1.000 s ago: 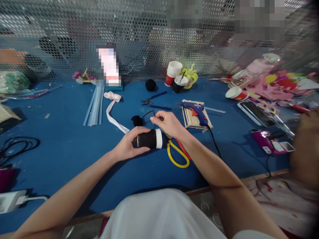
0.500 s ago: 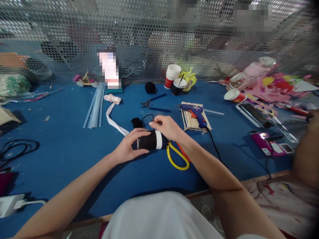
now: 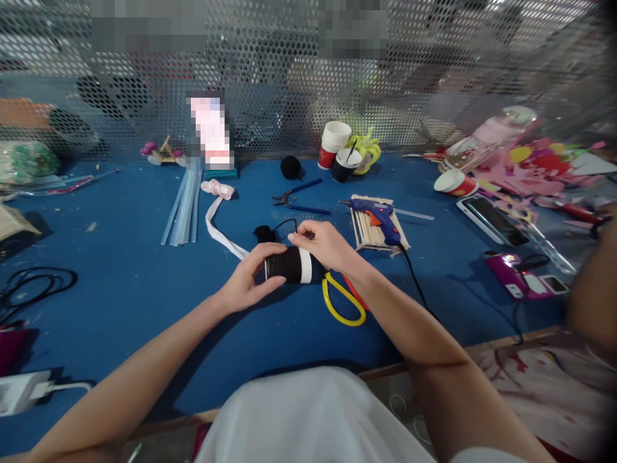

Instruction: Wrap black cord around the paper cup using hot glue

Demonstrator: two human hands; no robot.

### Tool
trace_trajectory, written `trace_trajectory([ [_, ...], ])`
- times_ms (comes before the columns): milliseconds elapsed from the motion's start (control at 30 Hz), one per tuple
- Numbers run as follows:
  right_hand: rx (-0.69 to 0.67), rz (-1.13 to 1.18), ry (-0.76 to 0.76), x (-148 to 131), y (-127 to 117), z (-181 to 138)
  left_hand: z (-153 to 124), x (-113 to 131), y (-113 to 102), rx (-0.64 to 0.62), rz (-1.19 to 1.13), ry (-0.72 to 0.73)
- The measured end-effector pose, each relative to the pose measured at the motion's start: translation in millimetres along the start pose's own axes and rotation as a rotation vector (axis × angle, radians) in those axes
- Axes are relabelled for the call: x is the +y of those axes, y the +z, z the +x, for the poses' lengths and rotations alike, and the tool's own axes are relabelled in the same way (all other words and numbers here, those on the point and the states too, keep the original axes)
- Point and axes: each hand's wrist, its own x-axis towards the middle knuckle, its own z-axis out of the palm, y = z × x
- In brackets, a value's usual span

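A paper cup (image 3: 284, 266) wound with black yarn lies on its side, a white band bare at its right end. My left hand (image 3: 245, 280) grips its left end between thumb and fingers. Just above the white band, my right hand (image 3: 322, 245) is closed in a pinch on a black yarn strand (image 3: 288, 222). That strand loops over to a small black yarn bundle (image 3: 263, 233) behind the cup. Scissors with yellow and red handles (image 3: 343, 315) lie beside my right wrist, their blades hidden. A white ribbon (image 3: 219, 233) trails close to my left fingers.
A glue gun (image 3: 378, 217) rests on a stick mat (image 3: 359, 228), its cord running under my right forearm. Pliers (image 3: 301, 207), a black yarn ball (image 3: 290, 167), stacked cups (image 3: 336, 138) and glue sticks (image 3: 182, 209) lie farther back. Another person's arm (image 3: 590, 289) is at the right edge.
The cup has turned slightly in my left hand, whose fingers have shifted on it. My right hand keeps its pinch on the yarn. The camera view has moved a little.
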Motion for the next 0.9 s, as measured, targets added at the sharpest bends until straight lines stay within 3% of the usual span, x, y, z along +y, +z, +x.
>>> trace_trajectory([
  [133, -0.002, 0.011, -0.013, -2.0, -1.9, -1.5, 0.0, -0.6, 1.4, -0.002, -0.063, -0.062],
  [467, 0.008, 0.049, -0.028, 0.6, -3.6, -1.4, -0.9, -4.7, -0.7, -0.02, -0.019, 0.011],
  [900, -0.006, 0.022, -0.027, -3.1, -5.3, -2.8, 0.2, -7.4, 0.1, -0.022, -0.172, -0.012],
])
